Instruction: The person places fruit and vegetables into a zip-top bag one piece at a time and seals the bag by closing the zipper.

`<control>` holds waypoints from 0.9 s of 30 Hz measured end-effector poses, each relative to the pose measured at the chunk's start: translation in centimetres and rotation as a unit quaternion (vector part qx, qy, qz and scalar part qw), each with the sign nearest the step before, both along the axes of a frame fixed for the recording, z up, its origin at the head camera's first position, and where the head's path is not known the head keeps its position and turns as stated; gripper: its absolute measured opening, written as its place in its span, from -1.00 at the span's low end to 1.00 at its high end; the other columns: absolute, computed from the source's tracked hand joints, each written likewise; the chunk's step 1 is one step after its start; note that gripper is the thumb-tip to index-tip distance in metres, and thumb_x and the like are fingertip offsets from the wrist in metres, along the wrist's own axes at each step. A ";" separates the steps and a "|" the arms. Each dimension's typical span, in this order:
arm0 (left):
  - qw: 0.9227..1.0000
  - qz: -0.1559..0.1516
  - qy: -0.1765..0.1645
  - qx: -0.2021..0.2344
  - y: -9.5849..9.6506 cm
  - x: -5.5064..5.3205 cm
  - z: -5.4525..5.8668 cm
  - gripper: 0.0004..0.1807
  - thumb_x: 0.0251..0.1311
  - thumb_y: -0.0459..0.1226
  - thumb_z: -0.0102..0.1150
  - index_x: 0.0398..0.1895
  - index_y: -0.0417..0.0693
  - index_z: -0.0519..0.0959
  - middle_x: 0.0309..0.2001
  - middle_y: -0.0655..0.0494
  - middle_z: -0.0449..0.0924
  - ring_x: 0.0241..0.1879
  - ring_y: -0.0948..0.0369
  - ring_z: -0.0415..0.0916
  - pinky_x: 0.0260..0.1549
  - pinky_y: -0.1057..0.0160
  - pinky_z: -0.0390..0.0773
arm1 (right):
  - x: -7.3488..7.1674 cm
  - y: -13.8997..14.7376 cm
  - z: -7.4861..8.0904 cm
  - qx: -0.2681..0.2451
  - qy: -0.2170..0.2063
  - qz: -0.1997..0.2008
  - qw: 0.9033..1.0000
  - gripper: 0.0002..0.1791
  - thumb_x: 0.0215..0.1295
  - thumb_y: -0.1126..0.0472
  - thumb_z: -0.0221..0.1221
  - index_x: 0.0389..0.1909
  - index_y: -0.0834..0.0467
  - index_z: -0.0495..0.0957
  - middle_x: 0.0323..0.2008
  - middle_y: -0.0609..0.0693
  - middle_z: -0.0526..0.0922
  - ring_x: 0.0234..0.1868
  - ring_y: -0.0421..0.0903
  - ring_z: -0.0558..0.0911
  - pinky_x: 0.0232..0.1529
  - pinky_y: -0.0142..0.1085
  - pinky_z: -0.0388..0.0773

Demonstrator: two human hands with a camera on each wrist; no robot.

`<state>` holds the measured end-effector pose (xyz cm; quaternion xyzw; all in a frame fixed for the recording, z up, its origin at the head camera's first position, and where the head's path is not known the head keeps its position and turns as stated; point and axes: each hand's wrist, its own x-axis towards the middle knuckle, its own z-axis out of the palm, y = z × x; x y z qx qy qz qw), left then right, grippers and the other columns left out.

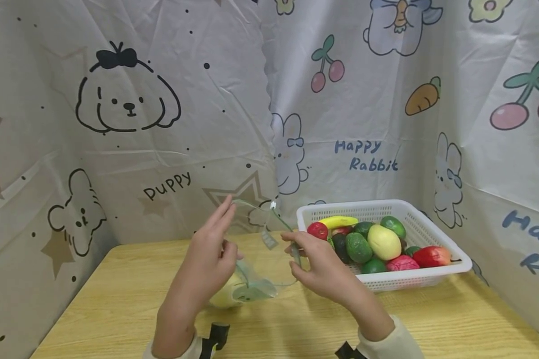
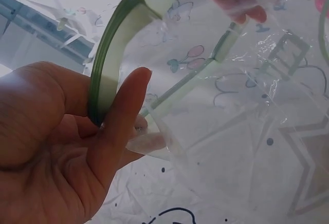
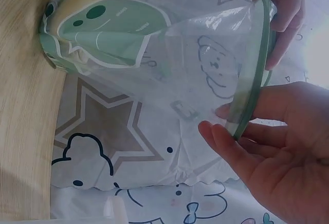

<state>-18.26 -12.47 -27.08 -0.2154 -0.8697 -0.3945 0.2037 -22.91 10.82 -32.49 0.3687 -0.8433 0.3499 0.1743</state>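
Note:
A clear zip bag [image 1: 257,290] with a green rim and green print stands on the table, its mouth spread wide. Inside its lower end is a rounded pale yellow thing [image 3: 77,2], partly behind the print. My left hand [image 1: 212,259] holds the left side of the rim, its thumb and fingers on either side of the green strip [image 2: 105,64]. On the opposite side, my right hand [image 1: 320,264] grips the rim between thumb and fingers. A small white slider [image 1: 273,205] sits on the rim's far edge.
Right of the bag stands a white plastic basket [image 1: 459,268] of fruit and vegetables, among them a banana [image 1: 339,222], a red pepper-like piece [image 1: 432,256] and several green ones. A printed cloth [image 1: 206,99] hangs around the wooden table [image 1: 117,299].

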 end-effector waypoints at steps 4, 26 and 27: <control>1.000 -0.004 0.011 0.000 0.0 -0.1 0.1 -0.27 0.23 -0.64 -0.10 0.53 -0.36 0.14 0.61 -0.10 -0.05 -0.43 0.26 0.68 -0.70 0.39 0.42 | 0.0 0.1 0.2 0.012 0.003 0.009 1.000 -0.44 0.20 0.46 0.27 0.26 0.28 0.48 0.06 0.08 0.65 -0.03 -0.07 0.67 -0.01 -0.26 0.68; 1.000 0.006 0.002 0.000 -0.1 -0.1 0.0 -0.26 0.23 -0.61 -0.08 0.54 -0.36 0.13 0.62 -0.05 -0.07 -0.48 0.33 0.64 -0.69 0.37 0.46 | 0.3 0.7 0.7 0.022 0.018 0.049 0.998 -0.60 0.36 0.31 0.25 0.20 0.21 0.55 0.17 0.03 0.62 0.23 -0.06 0.57 0.17 -0.14 0.60; 1.000 0.008 0.000 -0.001 -0.1 -0.1 0.0 -0.26 0.23 -0.61 -0.08 0.54 -0.35 0.13 0.62 -0.04 -0.08 -0.48 0.34 0.63 -0.69 0.37 0.46 | 0.3 0.8 0.8 0.018 0.016 0.049 0.999 -0.61 0.37 0.31 0.25 0.20 0.20 0.55 0.18 0.02 0.62 0.23 -0.08 0.57 0.15 -0.15 0.62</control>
